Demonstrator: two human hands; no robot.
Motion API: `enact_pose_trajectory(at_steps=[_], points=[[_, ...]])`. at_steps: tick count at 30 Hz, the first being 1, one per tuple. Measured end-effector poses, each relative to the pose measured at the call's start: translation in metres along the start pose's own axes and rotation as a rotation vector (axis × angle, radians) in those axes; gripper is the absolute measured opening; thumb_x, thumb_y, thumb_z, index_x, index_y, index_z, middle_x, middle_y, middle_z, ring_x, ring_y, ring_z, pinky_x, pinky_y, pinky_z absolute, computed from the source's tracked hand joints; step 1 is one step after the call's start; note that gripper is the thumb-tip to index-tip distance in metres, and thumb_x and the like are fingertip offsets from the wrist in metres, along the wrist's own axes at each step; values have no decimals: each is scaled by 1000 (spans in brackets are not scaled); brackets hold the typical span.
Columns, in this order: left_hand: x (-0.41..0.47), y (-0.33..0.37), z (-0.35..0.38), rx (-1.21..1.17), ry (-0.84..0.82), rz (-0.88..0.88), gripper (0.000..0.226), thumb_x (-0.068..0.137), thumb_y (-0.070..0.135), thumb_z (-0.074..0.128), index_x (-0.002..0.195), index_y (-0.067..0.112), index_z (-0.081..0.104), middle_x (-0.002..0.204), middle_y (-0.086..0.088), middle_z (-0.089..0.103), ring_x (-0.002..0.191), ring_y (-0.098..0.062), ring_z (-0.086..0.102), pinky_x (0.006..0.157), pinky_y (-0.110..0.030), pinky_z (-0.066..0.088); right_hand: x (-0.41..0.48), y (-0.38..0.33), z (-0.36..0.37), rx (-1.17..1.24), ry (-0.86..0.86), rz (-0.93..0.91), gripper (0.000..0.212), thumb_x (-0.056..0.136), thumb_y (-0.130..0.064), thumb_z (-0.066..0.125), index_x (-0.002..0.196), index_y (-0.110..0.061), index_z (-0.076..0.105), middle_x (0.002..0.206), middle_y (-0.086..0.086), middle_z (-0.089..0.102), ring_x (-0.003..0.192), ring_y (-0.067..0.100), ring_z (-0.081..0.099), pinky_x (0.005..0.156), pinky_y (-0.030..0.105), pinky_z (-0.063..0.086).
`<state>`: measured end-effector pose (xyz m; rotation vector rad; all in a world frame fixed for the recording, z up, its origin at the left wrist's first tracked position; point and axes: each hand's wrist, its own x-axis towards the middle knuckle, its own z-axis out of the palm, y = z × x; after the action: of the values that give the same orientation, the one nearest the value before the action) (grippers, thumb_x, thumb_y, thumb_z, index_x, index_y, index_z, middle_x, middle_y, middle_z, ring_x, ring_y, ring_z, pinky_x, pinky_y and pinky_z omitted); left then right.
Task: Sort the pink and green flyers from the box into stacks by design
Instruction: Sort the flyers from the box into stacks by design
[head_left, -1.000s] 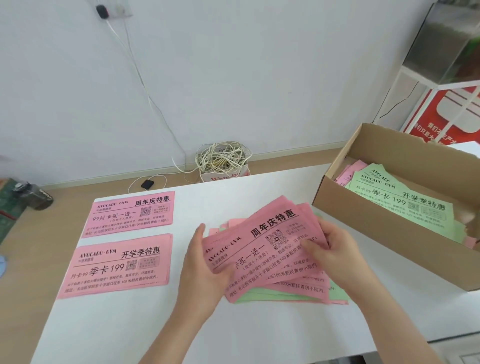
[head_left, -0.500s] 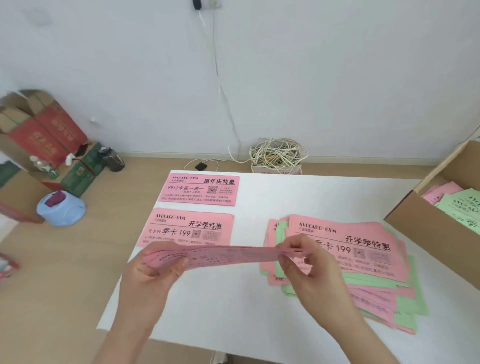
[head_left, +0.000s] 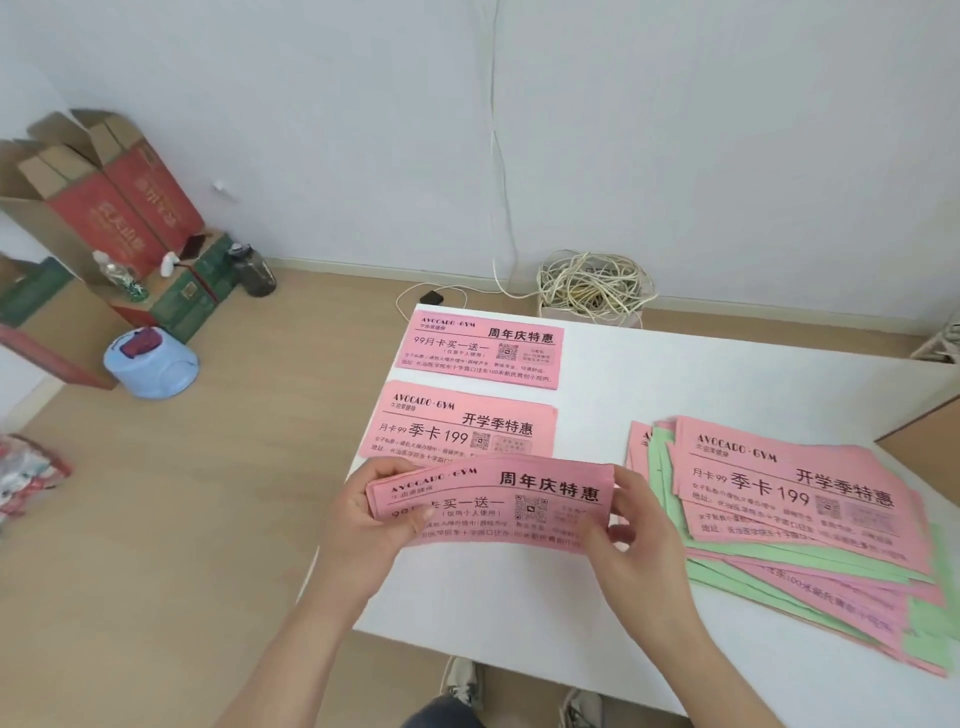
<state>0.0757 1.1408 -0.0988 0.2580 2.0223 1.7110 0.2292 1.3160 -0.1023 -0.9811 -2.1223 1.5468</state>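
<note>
At the centre of the frame both hands hold 1 pink bundle (head_left: 498, 506) of flyers above the near edge of the white surface (head_left: 701, 379). The left hand (head_left: 363, 530) grips its left end with the thumb laid across the print, and the right hand (head_left: 641, 545) pinches its right end with curled fingers. Several sheet edges show along the bundle's top, but they are too fine to count. The bundle hides the lower edge of the nearer of 2 pink stacks. That nearer stack (head_left: 462, 423) and the farther stack (head_left: 480, 351) lie apart at the upper left of the surface, each with a different headline. At the right, 1 loose mixed pile (head_left: 800, 525) of pink and green flyers fans out, its far end cut off by the frame. Only a brown corner of the box (head_left: 935, 436) shows at the right edge; its contents are out of view.
</note>
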Motion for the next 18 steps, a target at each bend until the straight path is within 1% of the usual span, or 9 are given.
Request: enact_pose_trajectory(at_steps=[2,4,6,8,9,11,14,16,18], points=[[2,-7,1,87,-42,9,39,79,-11,67,94,24,60,94,4,71,90,-13,67,70,-24,54,-3,2,6,-12,33,20,42,89,-1,55,113,-36,54,94,-18,70,82,5,61,65,20,49],[2,-14,0,274,-92,66,39,85,-1,63,91,37,54,91,17,68,83,-4,63,67,-18,49,-6,4,11,-68,33,33,45,91,-4,54,114,-42,51,90,-11,70,73,9,59,63,27,52],[4,-19,-1,421,-104,129,41,89,5,60,89,44,48,88,23,63,78,-3,59,63,-19,44,-9,5,14,-98,25,78,45,94,-7,52,112,-47,48,82,-5,68,63,11,55,60,31,50],[9,-15,-4,406,-87,161,43,88,5,60,87,46,48,86,22,64,75,-2,60,61,-17,44,-8,3,16,-73,28,117,43,95,-8,52,111,-48,48,82,-7,69,62,11,56,56,28,48],[15,-9,-7,362,-73,158,44,87,3,61,87,46,50,86,20,66,74,-2,61,63,-17,46,-6,-3,16,-56,31,117,42,95,-9,52,109,-49,48,83,-9,69,64,12,59,58,29,50],[35,11,-14,249,-26,137,47,84,0,64,88,45,53,89,15,68,75,-3,63,66,-22,49,3,-19,17,0,43,108,39,95,-11,54,111,-46,49,85,-9,70,71,19,64,63,32,54],[82,44,-23,211,17,194,42,82,2,67,93,40,52,86,19,67,75,-1,64,66,-26,49,34,-41,23,50,81,104,41,94,-11,56,120,-41,45,87,-7,70,69,15,67,62,21,51],[120,61,-25,251,13,215,38,83,5,68,98,36,52,88,16,67,79,0,64,70,-29,51,60,-52,31,31,93,100,48,93,-9,56,124,-42,39,91,-6,68,68,10,68,59,16,48],[156,68,-21,263,3,201,37,84,6,67,103,33,52,94,13,66,85,-5,65,74,-33,54,87,-60,39,2,121,89,48,93,-8,54,124,-42,40,91,-6,67,66,7,67,57,12,47]])
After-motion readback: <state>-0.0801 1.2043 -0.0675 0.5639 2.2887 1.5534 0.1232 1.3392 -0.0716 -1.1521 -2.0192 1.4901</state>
